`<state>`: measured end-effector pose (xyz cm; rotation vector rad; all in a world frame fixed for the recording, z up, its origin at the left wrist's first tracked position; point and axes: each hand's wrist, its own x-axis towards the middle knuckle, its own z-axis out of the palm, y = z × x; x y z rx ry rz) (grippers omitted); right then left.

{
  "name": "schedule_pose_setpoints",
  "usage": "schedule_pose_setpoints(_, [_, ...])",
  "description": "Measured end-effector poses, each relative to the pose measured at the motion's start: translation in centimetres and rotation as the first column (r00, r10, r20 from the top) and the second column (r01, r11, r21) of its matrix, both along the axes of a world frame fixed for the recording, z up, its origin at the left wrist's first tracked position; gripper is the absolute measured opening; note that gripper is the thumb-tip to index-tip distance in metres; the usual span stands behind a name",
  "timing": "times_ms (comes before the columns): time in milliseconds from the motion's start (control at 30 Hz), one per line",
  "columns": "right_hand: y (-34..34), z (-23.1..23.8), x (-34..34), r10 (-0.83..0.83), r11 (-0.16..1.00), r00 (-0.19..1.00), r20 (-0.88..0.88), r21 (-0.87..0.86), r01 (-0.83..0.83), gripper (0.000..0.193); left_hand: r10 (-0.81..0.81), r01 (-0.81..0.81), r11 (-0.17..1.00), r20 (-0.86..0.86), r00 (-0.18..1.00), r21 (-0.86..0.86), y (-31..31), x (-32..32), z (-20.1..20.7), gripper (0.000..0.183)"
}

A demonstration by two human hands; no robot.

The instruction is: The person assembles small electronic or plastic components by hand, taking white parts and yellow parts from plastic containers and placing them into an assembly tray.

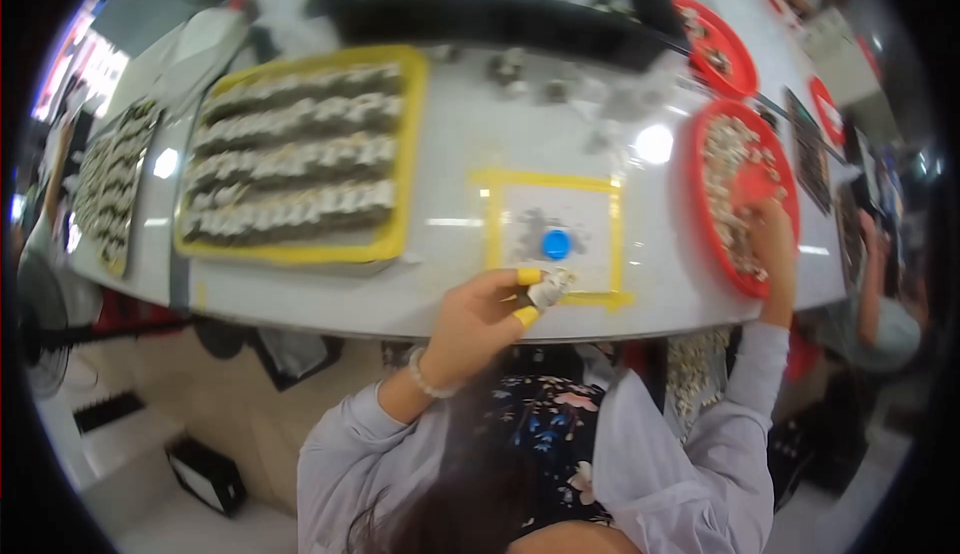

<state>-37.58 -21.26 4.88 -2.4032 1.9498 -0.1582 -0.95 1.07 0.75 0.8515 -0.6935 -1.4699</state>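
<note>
My left hand (477,316), with yellow covers on thumb and forefinger, pinches a small whitish-grey piece (548,291) with a dark base. It hangs over the near edge of a yellow-taped square (618,239) on the table. Inside that square a round blue cap (556,245) sits beside a dark grey smudge. My right hand (771,237) reaches into a red oval tray (705,224) of small pale and brown bits. At its fingertips is a flat red piece (754,186); blur hides whether the fingers grip it.
A yellow tray (410,144) with rows of similar whitish-grey pieces stands left of the square. Farther left lies another filled tray (112,189). A black-framed tray (500,16) is at the back. Another red tray (738,64) stands far right. Other people work beyond on the right.
</note>
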Motion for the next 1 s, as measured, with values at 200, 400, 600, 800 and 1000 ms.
schedule_pose_setpoints(200, [4.1,3.0,8.3,0.107,0.992,0.818,0.565,-0.110,-0.053,0.017,0.384,-0.290,0.923,0.651,0.655,-0.254,4.7,7.5,3.0,0.037])
schedule_pose_setpoints(400, [7.8,1.2,16.2,0.469,0.858,0.730,0.498,-0.062,-0.509,0.021,0.336,-0.044,0.942,0.941,0.048,-0.334,3.8,13.5,4.6,0.031])
schedule_pose_setpoints(600, [8.9,-1.2,18.3,0.651,0.754,0.660,0.376,-0.219,-0.619,0.023,0.247,0.023,0.969,0.968,-0.048,-0.246,2.5,14.6,4.9,0.033])
schedule_pose_setpoints(800, [9.6,-1.6,17.5,0.707,0.704,0.619,0.342,-0.262,-0.660,0.028,0.254,0.090,0.964,0.967,-0.008,-0.252,0.3,13.8,7.6,0.029])
schedule_pose_setpoints(1000, [10.4,-1.9,16.6,0.716,0.697,0.597,0.361,-0.327,-0.638,0.025,0.346,0.425,0.853,0.938,-0.026,-0.303,-10.4,10.8,7.1,0.032])
